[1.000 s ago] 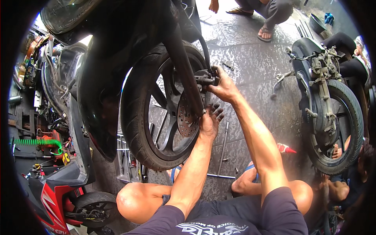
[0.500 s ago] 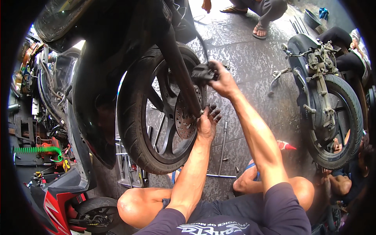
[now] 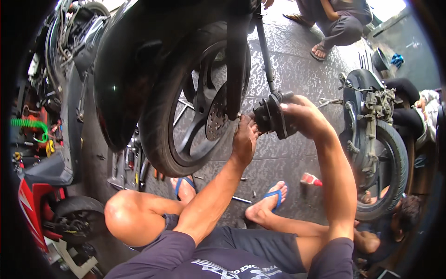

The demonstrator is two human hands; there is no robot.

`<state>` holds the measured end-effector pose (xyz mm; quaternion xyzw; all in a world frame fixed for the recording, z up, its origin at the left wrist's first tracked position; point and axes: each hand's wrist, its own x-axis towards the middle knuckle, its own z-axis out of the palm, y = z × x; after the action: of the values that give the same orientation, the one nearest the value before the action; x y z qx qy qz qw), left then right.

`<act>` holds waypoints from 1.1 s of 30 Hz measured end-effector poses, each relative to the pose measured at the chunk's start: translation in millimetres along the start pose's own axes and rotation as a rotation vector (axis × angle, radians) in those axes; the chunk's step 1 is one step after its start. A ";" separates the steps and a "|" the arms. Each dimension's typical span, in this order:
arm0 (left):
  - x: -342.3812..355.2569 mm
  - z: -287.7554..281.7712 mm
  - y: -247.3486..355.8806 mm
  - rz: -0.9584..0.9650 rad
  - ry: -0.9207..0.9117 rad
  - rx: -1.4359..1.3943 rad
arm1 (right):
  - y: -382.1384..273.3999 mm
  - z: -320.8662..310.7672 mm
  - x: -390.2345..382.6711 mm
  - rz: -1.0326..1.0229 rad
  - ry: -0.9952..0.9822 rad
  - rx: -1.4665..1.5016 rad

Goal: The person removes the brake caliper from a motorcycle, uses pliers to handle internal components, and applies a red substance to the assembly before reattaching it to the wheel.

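A black brake caliper [image 3: 274, 114], with a hose [image 3: 265, 53] running up from it, is in my right hand [image 3: 306, 116]. My fingers wrap round its right side. It hangs just right of the fork leg [image 3: 233, 69], apart from the brake disc [image 3: 216, 116]. My left hand [image 3: 245, 139] is at the fork's lower end beside the axle, its bent fingers next to the caliper's left side. What they pinch, if anything, is hidden. The black-tyred front wheel [image 3: 160, 153] stands left of my hands.
A partly stripped motorcycle [image 3: 371, 107] stands to the right. A red motorcycle [image 3: 35, 209] is at lower left. Tools lie in a tray [image 3: 121, 169] below the wheel. A red-and-white container [image 3: 311, 179] lies on the floor [image 3: 297, 153]. Another person [image 3: 341, 32] crouches at the far side.
My right hand has brought the caliper down and turned it, beside the fork's lower end. My left hand's spread fingers have drawn in near the axle. The whole view has shifted.
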<state>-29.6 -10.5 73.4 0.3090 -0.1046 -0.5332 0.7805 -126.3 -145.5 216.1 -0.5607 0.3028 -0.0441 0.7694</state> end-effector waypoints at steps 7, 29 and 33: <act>-40.3 91.4 64.5 0.580 -0.198 0.180 | -55.8 52.8 -50.1 -0.020 0.227 0.103; -35.0 142.4 92.1 0.015 -0.300 -0.593 | -26.5 122.5 -127.7 -0.596 1.021 -1.149; -36.1 151.0 102.5 0.043 -0.242 -0.485 | -9.8 127.5 -112.1 -0.459 0.985 -0.984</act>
<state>-40.1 -9.6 259.1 0.0447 -0.0727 -0.5591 0.8247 -149.1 3.2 295.4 -0.8059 0.4732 -0.3100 0.1748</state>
